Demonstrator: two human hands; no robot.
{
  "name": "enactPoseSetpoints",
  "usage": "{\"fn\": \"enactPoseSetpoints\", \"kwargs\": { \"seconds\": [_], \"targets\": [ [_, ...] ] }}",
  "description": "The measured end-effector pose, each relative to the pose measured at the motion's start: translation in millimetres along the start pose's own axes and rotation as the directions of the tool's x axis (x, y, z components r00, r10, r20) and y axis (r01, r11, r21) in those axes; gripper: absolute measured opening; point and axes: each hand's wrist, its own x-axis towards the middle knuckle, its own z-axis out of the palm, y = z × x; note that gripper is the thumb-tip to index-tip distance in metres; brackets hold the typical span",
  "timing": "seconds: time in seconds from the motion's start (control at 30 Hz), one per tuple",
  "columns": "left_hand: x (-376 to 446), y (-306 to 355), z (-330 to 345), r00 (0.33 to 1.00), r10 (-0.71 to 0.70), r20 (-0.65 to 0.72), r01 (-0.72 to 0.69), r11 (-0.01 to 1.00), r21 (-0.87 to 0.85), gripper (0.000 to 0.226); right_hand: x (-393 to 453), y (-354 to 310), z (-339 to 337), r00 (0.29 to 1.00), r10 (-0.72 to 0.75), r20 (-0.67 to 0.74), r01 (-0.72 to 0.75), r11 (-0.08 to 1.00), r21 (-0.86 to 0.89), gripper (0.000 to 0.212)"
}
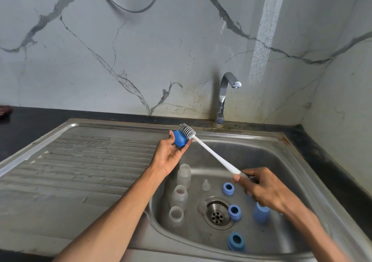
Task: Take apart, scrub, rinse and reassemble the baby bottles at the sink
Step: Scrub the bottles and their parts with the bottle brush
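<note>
My left hand (169,155) holds a blue bottle cap (179,138) above the sink's far left corner, fingers curled round it. My right hand (259,187) grips the white handle of a bottle brush (213,155); its grey bristle head (187,130) sits against the cap's top. In the basin (281,171) lie three clear bottles (183,175) (179,197) (176,215), a clear teat (205,185), three blue screw rings (228,188) (234,211) (236,241) and another blue cap (261,213).
The chrome tap (224,98) stands behind the basin with no water running. A ribbed steel draining board (80,171) stretches to the left. The drain (217,214) is at the basin's middle. Black counter (326,161) and marble walls enclose the right corner.
</note>
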Motion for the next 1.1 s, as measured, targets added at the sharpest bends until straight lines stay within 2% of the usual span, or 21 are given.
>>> {"fn": "enactPoseSetpoints", "kwargs": {
  "seconds": [0.13,0.33,0.53,0.67,0.77,0.93,1.1],
  "targets": [
    [3,3,-4,0.999,0.027,-0.046,-0.028,0.999,-0.02,0.024,-2,0,-2,0.998,0.022,0.055,-0.022,1.0,-0.006,0.028],
    [-3,-8,2,0.999,-0.028,0.017,0.029,0.999,-0.026,0.025,-2,-2,2,1.0,0.02,-0.015,-0.019,0.999,0.027,0.027],
    [10,3,-4,0.994,0.093,-0.062,-0.093,0.996,-0.002,0.027,-2,-2,3,0.996,0.086,0.029,-0.087,0.996,0.032,0.031],
    [2,-12,1,0.999,0.011,0.047,-0.013,0.999,0.051,0.039,0,-1,2,0.997,0.073,-0.033,-0.072,0.997,0.028,0.031],
    [0,-22,5,0.995,0.019,0.094,-0.033,0.99,0.14,0.038,2,1,1,0.994,0.093,-0.06,-0.091,0.995,0.031,0.03],
    [13,-6,-8,0.989,0.145,-0.032,-0.138,0.975,0.172,0.027,0,0,7,0.992,0.119,0.043,-0.118,0.993,-0.021,0.028],
    [9,-13,-5,0.992,0.123,0.004,-0.119,0.952,0.281,0.016,2,3,4,0.994,0.109,0.013,-0.108,0.992,-0.062,0.029]
  ]
}}
